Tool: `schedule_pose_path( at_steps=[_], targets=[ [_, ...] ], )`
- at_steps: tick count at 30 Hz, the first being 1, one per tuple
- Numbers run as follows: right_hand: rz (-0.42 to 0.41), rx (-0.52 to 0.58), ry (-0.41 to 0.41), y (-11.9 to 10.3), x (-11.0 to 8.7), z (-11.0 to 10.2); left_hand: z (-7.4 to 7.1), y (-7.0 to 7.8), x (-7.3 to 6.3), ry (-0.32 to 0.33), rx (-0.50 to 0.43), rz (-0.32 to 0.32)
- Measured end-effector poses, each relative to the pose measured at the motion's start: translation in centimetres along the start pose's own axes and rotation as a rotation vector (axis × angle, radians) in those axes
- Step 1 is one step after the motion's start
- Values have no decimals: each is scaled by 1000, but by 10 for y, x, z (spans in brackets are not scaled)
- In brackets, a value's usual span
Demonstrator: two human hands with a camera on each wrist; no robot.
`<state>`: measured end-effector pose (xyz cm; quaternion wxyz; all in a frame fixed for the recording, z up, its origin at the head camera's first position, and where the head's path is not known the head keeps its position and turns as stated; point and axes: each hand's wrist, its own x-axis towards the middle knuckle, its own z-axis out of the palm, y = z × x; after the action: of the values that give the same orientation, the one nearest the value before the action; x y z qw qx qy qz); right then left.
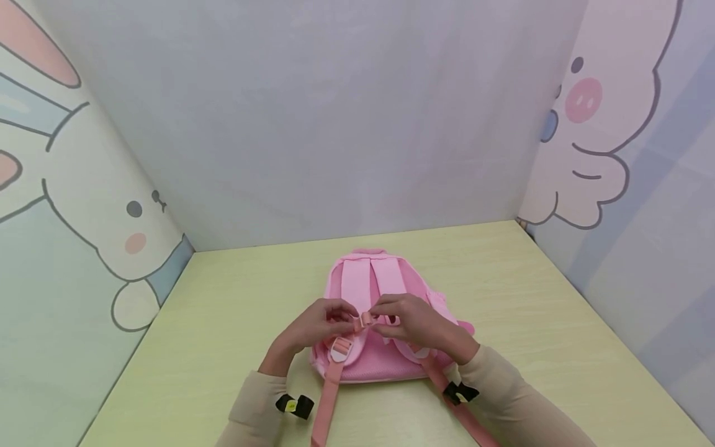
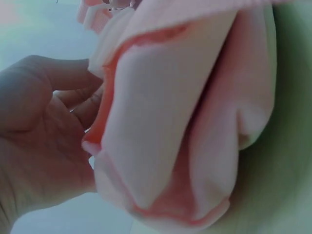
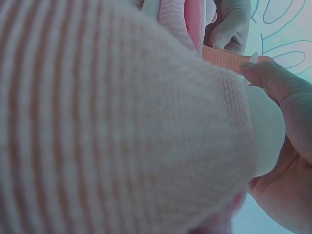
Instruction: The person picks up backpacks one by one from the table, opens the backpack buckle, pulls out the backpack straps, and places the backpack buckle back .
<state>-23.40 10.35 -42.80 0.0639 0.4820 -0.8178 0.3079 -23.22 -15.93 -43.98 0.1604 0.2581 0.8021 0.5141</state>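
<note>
A pink backpack (image 1: 385, 366) lies on the table with its shoulder straps facing up. Over its middle, my left hand (image 1: 315, 323) pinches one side of a short salmon chest strap (image 1: 366, 319) between thumb and fingers. From the other side, my right hand (image 1: 413, 320) pinches the same strap. The right wrist view shows this webbing (image 3: 224, 58) stretched between both hands, with a small white plastic piece at the right fingertips (image 3: 258, 70). Pink fabric (image 2: 151, 112) hides the left fingertips in the left wrist view.
Long salmon webbing tails (image 1: 328, 397) hang from white adjusters (image 1: 341, 349) toward the table's near edge. The pale wooden table (image 1: 240, 292) is bounded by a grey back wall (image 1: 335, 124) and side panels with cartoon animals. Black bands (image 1: 295, 405) sit at both sleeves.
</note>
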Motion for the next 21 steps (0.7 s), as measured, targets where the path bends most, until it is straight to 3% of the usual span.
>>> schedule_pose_path(
  at_steps=[21],
  targets=[
    [-50,35,1,2,2,3,7,4,3,3,-185,-5]
  ],
)
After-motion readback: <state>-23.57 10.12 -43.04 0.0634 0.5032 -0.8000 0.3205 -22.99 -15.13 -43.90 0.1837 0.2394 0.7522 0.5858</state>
